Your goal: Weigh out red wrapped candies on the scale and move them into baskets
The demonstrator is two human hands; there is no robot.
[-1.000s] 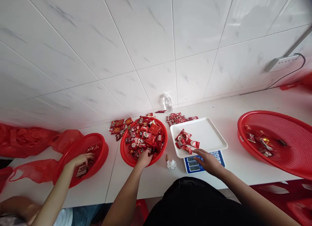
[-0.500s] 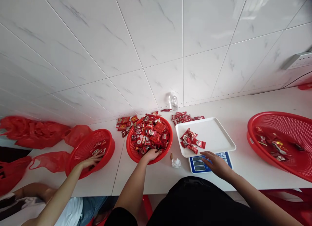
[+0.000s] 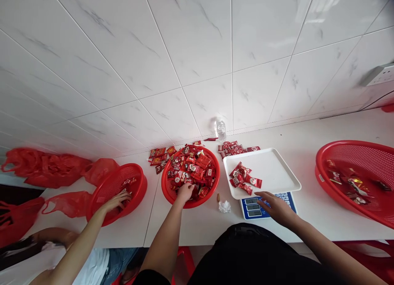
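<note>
My left hand (image 3: 185, 192) is in the near side of a red mesh basket (image 3: 165, 191), its fingers curled down among a heap of red-wrapped candies (image 3: 193, 168). What its fingertips hold is hidden. My right hand (image 3: 273, 206) hovers with fingers apart over the blue keypad of a digital scale (image 3: 252, 213), holding nothing. On top of the scale sits a white tray (image 3: 273, 168), with several red candies (image 3: 244, 179) near its left end.
At left, a co-worker's hand (image 3: 117, 201) reaches into another red basket (image 3: 140, 190). Red plastic bags (image 3: 58, 166) lie beyond it. Loose candies (image 3: 232, 149) and a clear bottle (image 3: 221, 130) stand by the wall. Crumpled tissue (image 3: 224, 206) lies near the scale. A large red basket (image 3: 323, 153) is at right.
My left hand has drawn in slightly, its fingers more curled among the candies. My right hand stays over the scale. The co-worker's hand shifts a little within its basket.
</note>
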